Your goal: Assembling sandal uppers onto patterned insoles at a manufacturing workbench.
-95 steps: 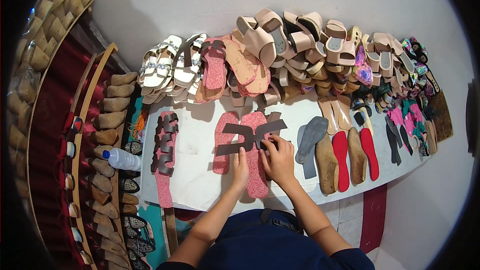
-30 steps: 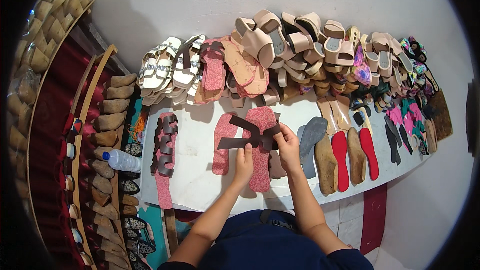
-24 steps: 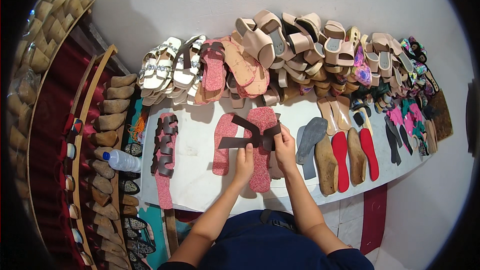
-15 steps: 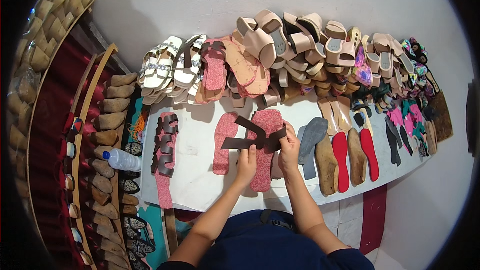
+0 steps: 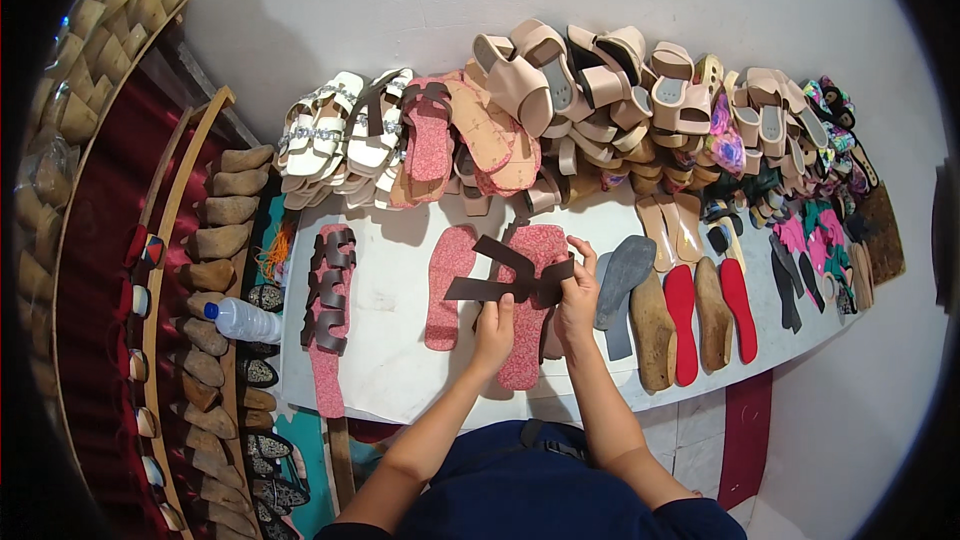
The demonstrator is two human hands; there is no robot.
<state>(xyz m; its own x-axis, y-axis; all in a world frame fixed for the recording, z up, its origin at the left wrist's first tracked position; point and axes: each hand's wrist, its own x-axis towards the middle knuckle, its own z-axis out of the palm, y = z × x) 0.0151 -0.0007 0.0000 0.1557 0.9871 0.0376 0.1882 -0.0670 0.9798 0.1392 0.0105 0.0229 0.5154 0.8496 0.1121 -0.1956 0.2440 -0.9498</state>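
Straps point(image 5: 508, 277), dark brown and crossed, sit lifted over the speckled red insole point(image 5: 530, 320) at the middle of the white table point(image 5: 385, 340), held at both ends. The left hand point(image 5: 493, 333) pinches the near-left end of the crossed piece from below, thumb and fingers closed on it; the right hand point(image 5: 577, 290) grips the right end, fingers curled round the strap with the forefinger raised along its far edge. Compared with 3.2 seconds ago, when the crossed piece lay flat across both insoles and the hands pressed on it from the near side, it now stands tilted and shifted to the right, covering only the right insole, and the right hand has moved farther up the table. The second pink insole point(image 5: 447, 285) lies bare just left of the held one. Farther left, a long pink sole with brown strap loops point(image 5: 328, 315) rests lengthwise, and a plastic bottle point(image 5: 248, 320) lies off the table's left edge beside a rack of wooden lasts point(image 5: 225, 215). To the right lie a grey insole point(image 5: 622, 275), wooden lasts and red soles point(image 5: 680, 320). Along the far edge, against the wall, finished sandals point(image 5: 560, 90) are heaped in a row, close behind the hands.
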